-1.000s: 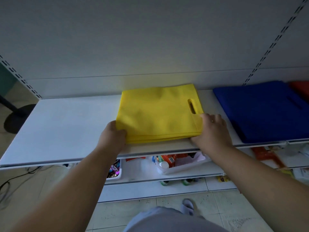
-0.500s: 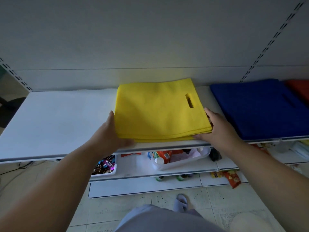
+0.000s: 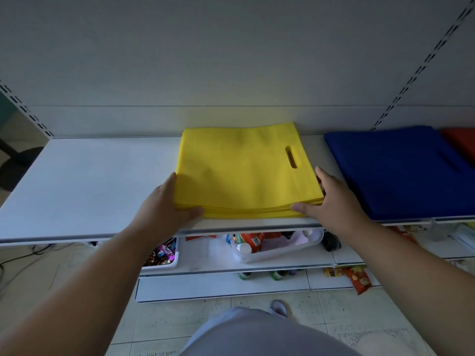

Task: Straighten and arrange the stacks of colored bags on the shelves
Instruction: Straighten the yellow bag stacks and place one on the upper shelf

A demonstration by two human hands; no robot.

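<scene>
Both hands bracket the yellow stack [image 3: 246, 173] at frame centre: the left hand [image 3: 164, 204] lies flat against its left edge with the thumb along the front edge, the right hand [image 3: 331, 199] flat against its right edge, thumb likewise in front; neither grasps. Bare white shelf [image 3: 90, 181] spreads wide to the left. A narrow strip of shelf separates the yellow stack from the blue stack [image 3: 401, 170] at right, with a red stack [image 3: 462, 145] beyond. Lower shelves hold a bin [image 3: 277, 250] and snacks; tiled floor [image 3: 180, 317] below.

left hand [image 3: 164, 209], right hand [image 3: 334, 201], fingers straight
</scene>
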